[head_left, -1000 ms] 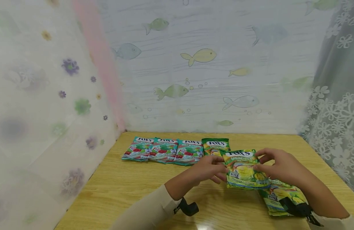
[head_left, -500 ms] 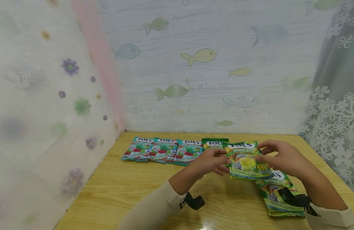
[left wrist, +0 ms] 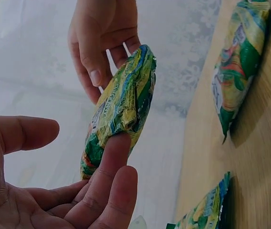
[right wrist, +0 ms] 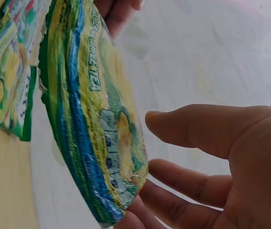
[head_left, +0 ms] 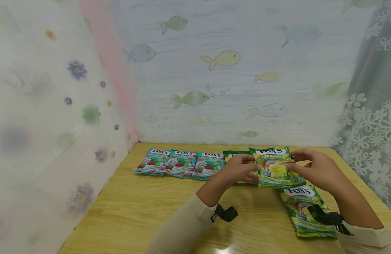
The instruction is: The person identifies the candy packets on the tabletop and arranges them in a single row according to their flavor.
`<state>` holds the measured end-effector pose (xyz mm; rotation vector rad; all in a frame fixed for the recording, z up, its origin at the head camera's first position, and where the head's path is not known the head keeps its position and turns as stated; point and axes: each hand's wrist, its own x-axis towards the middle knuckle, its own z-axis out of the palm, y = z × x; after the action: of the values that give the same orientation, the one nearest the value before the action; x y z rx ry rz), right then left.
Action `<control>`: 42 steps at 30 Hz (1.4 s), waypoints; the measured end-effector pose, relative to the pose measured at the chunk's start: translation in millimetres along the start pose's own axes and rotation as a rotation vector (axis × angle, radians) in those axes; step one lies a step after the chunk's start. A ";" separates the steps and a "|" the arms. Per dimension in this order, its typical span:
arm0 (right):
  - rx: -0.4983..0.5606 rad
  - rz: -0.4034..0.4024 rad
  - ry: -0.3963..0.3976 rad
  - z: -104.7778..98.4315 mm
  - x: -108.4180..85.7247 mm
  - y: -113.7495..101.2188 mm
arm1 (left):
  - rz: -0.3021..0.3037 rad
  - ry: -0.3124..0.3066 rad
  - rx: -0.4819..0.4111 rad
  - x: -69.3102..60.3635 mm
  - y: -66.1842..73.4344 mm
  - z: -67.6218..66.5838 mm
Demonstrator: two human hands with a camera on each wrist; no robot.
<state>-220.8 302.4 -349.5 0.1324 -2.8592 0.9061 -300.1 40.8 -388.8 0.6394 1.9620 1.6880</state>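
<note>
A green-and-yellow Fox's spring tea candy packet [head_left: 273, 167] is held up, tilted, between both hands above the table. At its right side, my right hand [head_left: 317, 169] grips it, fingers behind the edge and thumb over the front in the head view. On the left edge rest the fingers of my left hand [head_left: 238, 171]; the left wrist view shows that thumb apart from the packet. Behind the left hand, another spring tea packet [head_left: 233, 154] lies partly hidden. Below the right hand lies a spring tea packet [head_left: 304, 208], apparently stacked on another.
Several teal mint blossom candy packets [head_left: 179, 164] lie in an overlapping row along the back of the wooden table [head_left: 144, 208]. A fish-print sheet [head_left: 189, 70] hangs behind, with a flower-print sheet [head_left: 55, 155] on the left and a lace curtain [head_left: 370, 130] on the right.
Both hands have carried the held packet farther back and slightly right. More of the packet lying beneath the right hand has come into view.
</note>
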 end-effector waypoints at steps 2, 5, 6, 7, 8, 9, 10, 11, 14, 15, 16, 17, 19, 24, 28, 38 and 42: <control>0.007 0.001 0.015 -0.6 -0.1 1.3 | -0.003 0.012 -0.002 2.5 0.8 1.8; 0.010 0.002 0.033 -1.3 0.2 3.1 | 0.003 0.028 -0.004 5.8 2.0 4.4; 0.013 0.002 0.037 -1.6 0.5 4.1 | 0.008 0.031 -0.006 7.0 2.4 5.4; 0.015 0.001 0.040 -1.9 0.8 5.2 | 0.011 0.035 -0.008 8.1 3.1 6.4; 0.017 0.001 0.044 -2.2 1.2 6.2 | 0.016 0.039 -0.010 9.3 3.8 7.3; 0.016 0.004 0.049 -2.2 1.5 7.0 | 0.019 0.043 -0.013 10.4 4.5 8.2; 0.015 0.006 0.055 -2.3 1.7 7.5 | 0.022 0.046 -0.016 11.5 4.9 9.2; 0.016 0.008 0.059 -2.1 2.0 8.0 | 0.023 0.052 -0.021 12.7 4.9 10.2; 0.024 0.022 0.063 -0.9 2.5 8.7 | 0.027 0.070 -0.034 16.2 2.5 13.3; 0.025 0.028 0.064 -0.4 2.8 9.0 | 0.028 0.074 -0.034 17.3 1.2 14.3; 0.028 0.030 0.064 0.0 3.1 9.7 | 0.034 0.075 -0.034 18.4 -0.3 15.4; 0.031 0.031 0.064 0.5 3.3 10.5 | 0.038 0.077 -0.030 19.7 -1.6 16.4; 0.036 0.032 0.067 1.2 3.9 12.3 | 0.050 0.080 -0.017 22.0 -3.5 18.1; 0.041 0.035 0.080 3.4 7.1 16.9 | 0.068 0.097 -0.013 25.1 -3.8 20.1; 0.065 0.026 0.089 6.7 10.3 20.5 | 0.065 0.108 -0.039 27.1 -5.2 20.4; 0.137 0.046 0.052 19.8 16.6 27.3 | 0.031 0.146 -0.091 33.8 -18.9 23.3; 0.172 0.069 0.032 23.9 19.5 30.2 | 0.028 0.150 -0.109 37.4 -25.1 25.2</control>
<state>-246.4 312.3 -382.8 0.0365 -2.7690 1.1560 -314.7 80.1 -418.8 0.5167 1.9535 1.8946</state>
